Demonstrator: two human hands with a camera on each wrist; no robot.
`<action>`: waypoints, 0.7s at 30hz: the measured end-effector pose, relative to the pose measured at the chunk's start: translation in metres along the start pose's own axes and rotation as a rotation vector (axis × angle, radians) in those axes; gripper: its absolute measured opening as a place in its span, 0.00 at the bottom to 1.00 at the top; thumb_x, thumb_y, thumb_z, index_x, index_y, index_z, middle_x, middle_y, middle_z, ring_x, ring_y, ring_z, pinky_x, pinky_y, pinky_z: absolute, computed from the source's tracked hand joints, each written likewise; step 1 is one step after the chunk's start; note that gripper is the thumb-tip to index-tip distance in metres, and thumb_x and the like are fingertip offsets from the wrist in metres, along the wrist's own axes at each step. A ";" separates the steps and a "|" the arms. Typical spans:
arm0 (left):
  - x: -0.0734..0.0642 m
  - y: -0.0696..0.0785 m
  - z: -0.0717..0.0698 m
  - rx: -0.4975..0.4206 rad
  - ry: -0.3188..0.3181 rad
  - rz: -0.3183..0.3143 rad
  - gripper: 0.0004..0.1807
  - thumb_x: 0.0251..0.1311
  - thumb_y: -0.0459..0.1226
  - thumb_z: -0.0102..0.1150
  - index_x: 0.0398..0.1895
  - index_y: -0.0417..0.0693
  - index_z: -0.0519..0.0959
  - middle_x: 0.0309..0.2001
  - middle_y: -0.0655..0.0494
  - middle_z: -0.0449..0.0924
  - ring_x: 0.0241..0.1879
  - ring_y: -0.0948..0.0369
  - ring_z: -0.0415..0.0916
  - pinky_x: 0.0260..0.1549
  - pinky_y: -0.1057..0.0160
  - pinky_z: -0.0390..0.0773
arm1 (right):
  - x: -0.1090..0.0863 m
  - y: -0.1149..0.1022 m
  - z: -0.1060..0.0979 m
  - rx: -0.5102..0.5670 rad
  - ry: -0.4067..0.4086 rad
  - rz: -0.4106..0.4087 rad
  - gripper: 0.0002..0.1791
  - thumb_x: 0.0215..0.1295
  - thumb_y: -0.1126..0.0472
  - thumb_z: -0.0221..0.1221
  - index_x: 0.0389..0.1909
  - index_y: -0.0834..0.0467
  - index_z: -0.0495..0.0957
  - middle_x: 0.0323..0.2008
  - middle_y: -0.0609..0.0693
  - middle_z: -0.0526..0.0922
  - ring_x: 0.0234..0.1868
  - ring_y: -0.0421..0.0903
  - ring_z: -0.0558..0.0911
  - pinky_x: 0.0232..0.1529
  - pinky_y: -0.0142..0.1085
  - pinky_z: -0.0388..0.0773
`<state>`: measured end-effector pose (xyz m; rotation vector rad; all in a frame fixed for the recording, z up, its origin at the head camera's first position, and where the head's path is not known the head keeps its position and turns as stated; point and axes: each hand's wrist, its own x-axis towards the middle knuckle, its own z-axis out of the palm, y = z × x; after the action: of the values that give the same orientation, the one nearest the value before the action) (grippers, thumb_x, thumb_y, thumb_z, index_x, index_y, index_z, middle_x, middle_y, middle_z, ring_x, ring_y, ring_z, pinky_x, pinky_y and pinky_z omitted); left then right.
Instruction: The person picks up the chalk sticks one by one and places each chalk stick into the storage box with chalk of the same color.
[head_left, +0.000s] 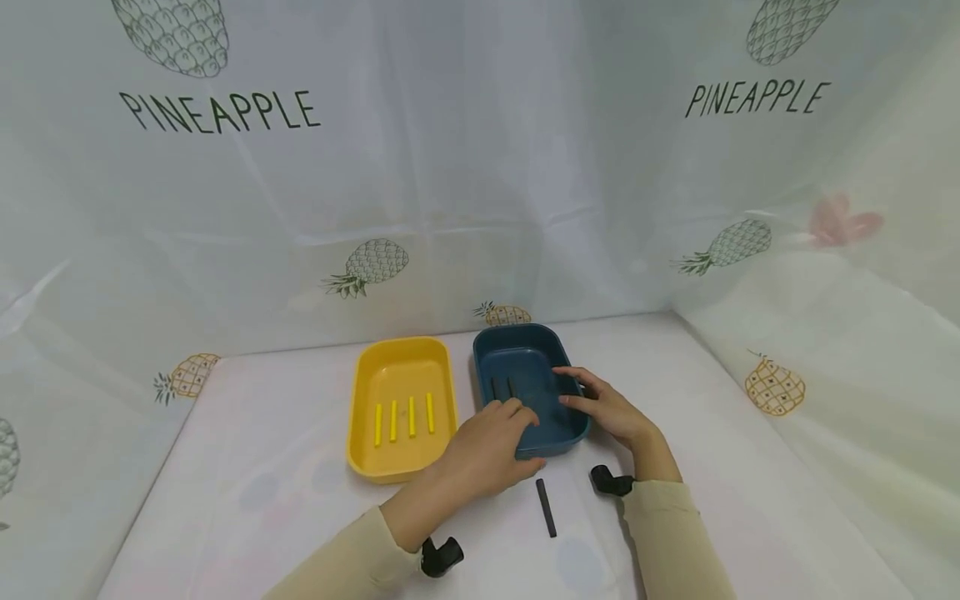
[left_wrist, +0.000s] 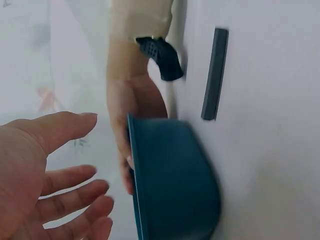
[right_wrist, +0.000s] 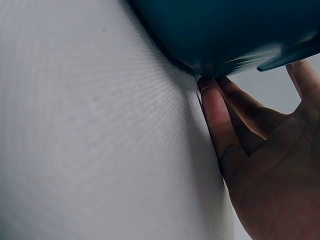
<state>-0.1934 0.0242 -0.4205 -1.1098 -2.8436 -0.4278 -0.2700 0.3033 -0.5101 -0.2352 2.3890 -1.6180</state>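
My left hand [head_left: 491,450] is over the near left corner of a blue tray [head_left: 551,446]. Its fingers are loosely bent and apart, and nothing shows between them in the left wrist view. At the tray's right side, my right hand [head_left: 611,410] holds the wall, with a thumb and a finger over the rim and other fingers against the outside in the right wrist view. Two thin dark sticks [head_left: 511,387] lie inside the tray, partly hidden behind my left hand. Another dark grey stick [head_left: 546,508] lies on the table in front of the tray.
Left of the blue tray stands a yellow tray [head_left: 401,354] with several yellow sticks [head_left: 412,417] lying side by side. A white cloth [head_left: 465,167] with printed pineapples hangs behind the table [head_left: 262,442]. Black wrist cameras [head_left: 441,557] stick out below both hands.
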 end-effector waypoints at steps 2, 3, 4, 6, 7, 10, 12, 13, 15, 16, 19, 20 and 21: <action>-0.005 0.001 0.001 -0.037 -0.023 0.012 0.25 0.63 0.56 0.70 0.54 0.52 0.83 0.47 0.59 0.84 0.42 0.65 0.80 0.40 0.69 0.83 | 0.001 -0.001 0.000 0.001 -0.002 0.000 0.34 0.73 0.45 0.62 0.77 0.41 0.65 0.83 0.52 0.52 0.84 0.65 0.45 0.77 0.70 0.52; -0.007 0.002 0.003 -0.054 -0.038 0.017 0.23 0.63 0.56 0.70 0.51 0.52 0.83 0.44 0.61 0.85 0.38 0.67 0.79 0.36 0.71 0.82 | 0.001 -0.001 0.000 0.002 -0.002 0.002 0.34 0.73 0.46 0.62 0.77 0.42 0.65 0.83 0.52 0.52 0.84 0.65 0.44 0.77 0.70 0.51; -0.010 0.003 0.005 -0.063 -0.054 0.024 0.22 0.63 0.56 0.70 0.50 0.52 0.84 0.41 0.62 0.85 0.35 0.69 0.79 0.33 0.72 0.80 | 0.001 -0.001 0.001 0.003 0.001 0.005 0.33 0.73 0.46 0.62 0.76 0.42 0.65 0.83 0.52 0.52 0.84 0.65 0.44 0.77 0.70 0.51; -0.014 0.005 0.009 -0.068 -0.088 0.038 0.22 0.62 0.57 0.69 0.48 0.52 0.85 0.38 0.64 0.86 0.32 0.71 0.79 0.31 0.73 0.79 | 0.001 -0.002 0.001 0.003 0.003 0.007 0.33 0.74 0.48 0.62 0.76 0.42 0.65 0.83 0.52 0.51 0.84 0.65 0.43 0.77 0.71 0.50; -0.015 0.007 0.011 -0.065 -0.107 0.041 0.23 0.62 0.58 0.69 0.49 0.52 0.85 0.39 0.64 0.87 0.33 0.71 0.80 0.32 0.72 0.80 | 0.000 -0.002 0.001 0.002 0.005 0.009 0.33 0.74 0.48 0.62 0.76 0.42 0.65 0.83 0.52 0.51 0.84 0.65 0.43 0.77 0.71 0.49; -0.018 0.012 0.020 -0.047 -0.171 0.025 0.27 0.60 0.59 0.70 0.55 0.53 0.85 0.47 0.63 0.88 0.42 0.68 0.84 0.38 0.68 0.84 | -0.001 -0.001 0.000 -0.001 0.009 0.011 0.32 0.74 0.49 0.62 0.76 0.41 0.65 0.84 0.52 0.50 0.84 0.65 0.42 0.77 0.72 0.49; -0.020 0.014 0.025 -0.030 -0.217 -0.001 0.32 0.59 0.61 0.70 0.60 0.52 0.83 0.54 0.60 0.87 0.49 0.64 0.85 0.44 0.64 0.86 | 0.000 0.000 -0.001 0.001 0.007 0.008 0.32 0.74 0.49 0.62 0.76 0.42 0.65 0.84 0.52 0.50 0.84 0.66 0.41 0.77 0.72 0.48; -0.021 0.014 0.029 -0.021 -0.238 -0.014 0.35 0.58 0.62 0.71 0.62 0.52 0.82 0.57 0.59 0.85 0.52 0.63 0.84 0.47 0.62 0.87 | 0.000 0.000 -0.001 0.003 0.006 0.008 0.32 0.74 0.49 0.62 0.76 0.42 0.65 0.84 0.52 0.49 0.84 0.66 0.41 0.77 0.72 0.48; -0.023 0.015 0.036 0.003 -0.269 -0.031 0.40 0.56 0.64 0.70 0.65 0.51 0.79 0.62 0.57 0.82 0.57 0.60 0.82 0.51 0.60 0.86 | 0.001 0.001 0.000 0.007 0.005 0.005 0.33 0.74 0.49 0.62 0.76 0.42 0.65 0.84 0.52 0.49 0.84 0.66 0.41 0.77 0.71 0.48; -0.023 0.015 0.039 0.015 -0.279 -0.036 0.42 0.55 0.65 0.70 0.67 0.51 0.78 0.64 0.56 0.80 0.59 0.60 0.81 0.52 0.59 0.86 | 0.001 0.001 0.000 0.009 0.004 0.004 0.33 0.74 0.49 0.62 0.76 0.42 0.65 0.84 0.52 0.49 0.84 0.66 0.41 0.77 0.71 0.48; -0.025 0.015 0.049 0.041 -0.287 -0.042 0.46 0.53 0.67 0.70 0.69 0.49 0.76 0.66 0.56 0.77 0.60 0.59 0.79 0.53 0.61 0.85 | 0.002 0.001 0.000 0.016 0.005 -0.001 0.32 0.74 0.50 0.62 0.76 0.42 0.66 0.84 0.53 0.50 0.84 0.66 0.41 0.78 0.71 0.48; -0.025 0.015 0.052 0.046 -0.285 -0.043 0.47 0.52 0.68 0.70 0.69 0.49 0.75 0.66 0.56 0.76 0.61 0.59 0.78 0.53 0.61 0.85 | 0.002 0.001 0.000 0.018 0.006 -0.002 0.32 0.74 0.49 0.62 0.76 0.42 0.66 0.84 0.53 0.50 0.84 0.66 0.41 0.78 0.71 0.49; -0.026 0.015 0.055 0.053 -0.279 -0.041 0.48 0.51 0.68 0.70 0.69 0.48 0.75 0.66 0.56 0.75 0.60 0.59 0.78 0.53 0.63 0.85 | 0.002 0.000 0.000 0.016 0.007 -0.005 0.32 0.74 0.49 0.62 0.76 0.42 0.66 0.84 0.53 0.50 0.84 0.66 0.42 0.78 0.71 0.49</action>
<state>-0.1620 0.0329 -0.4734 -1.1885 -3.0994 -0.2127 -0.2719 0.3025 -0.5108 -0.2327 2.3811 -1.6425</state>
